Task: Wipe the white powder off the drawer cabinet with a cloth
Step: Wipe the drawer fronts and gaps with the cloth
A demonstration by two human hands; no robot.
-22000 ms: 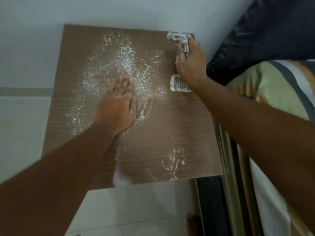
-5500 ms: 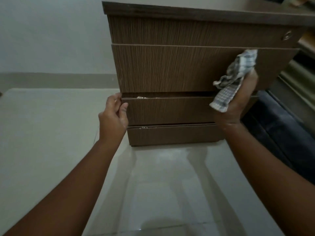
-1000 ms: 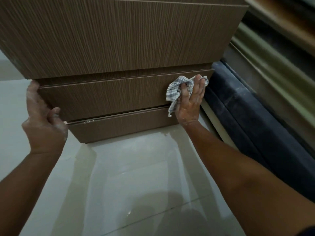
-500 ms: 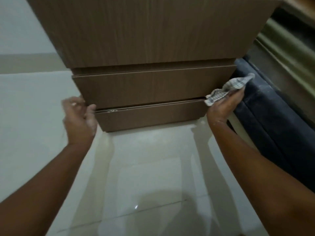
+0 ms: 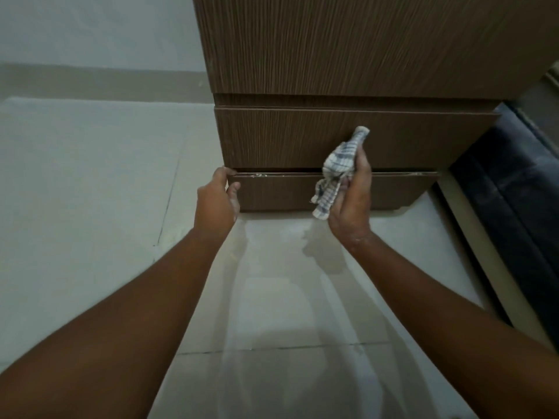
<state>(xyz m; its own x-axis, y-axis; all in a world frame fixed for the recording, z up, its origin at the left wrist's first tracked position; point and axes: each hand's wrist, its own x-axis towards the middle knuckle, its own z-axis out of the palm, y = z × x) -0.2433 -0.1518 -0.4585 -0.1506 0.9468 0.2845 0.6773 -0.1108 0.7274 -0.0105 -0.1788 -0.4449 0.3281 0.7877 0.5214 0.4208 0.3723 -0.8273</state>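
The brown wood-grain drawer cabinet (image 5: 348,55) stands on the floor in front of me, seen from low down. My left hand (image 5: 216,201) grips the top left corner of the bottom drawer (image 5: 278,193), which stands slightly out. A thin line of white powder (image 5: 266,176) lies along that drawer's top edge. My right hand (image 5: 352,201) is closed around a bunched blue-and-white checked cloth (image 5: 337,170), held in front of the gap between the bottom and middle drawers. The cabinet top is out of view.
Pale glossy floor tiles (image 5: 90,192) spread to the left and under my arms, with faint white dust (image 5: 169,237) near the cabinet's left foot. A dark bed base (image 5: 514,189) stands close on the right. A grey wall (image 5: 90,31) rises behind.
My right hand has brought the cloth from the drawers' right end towards the middle of the front. My left hand stays at the bottom drawer's left corner. The view has shifted.
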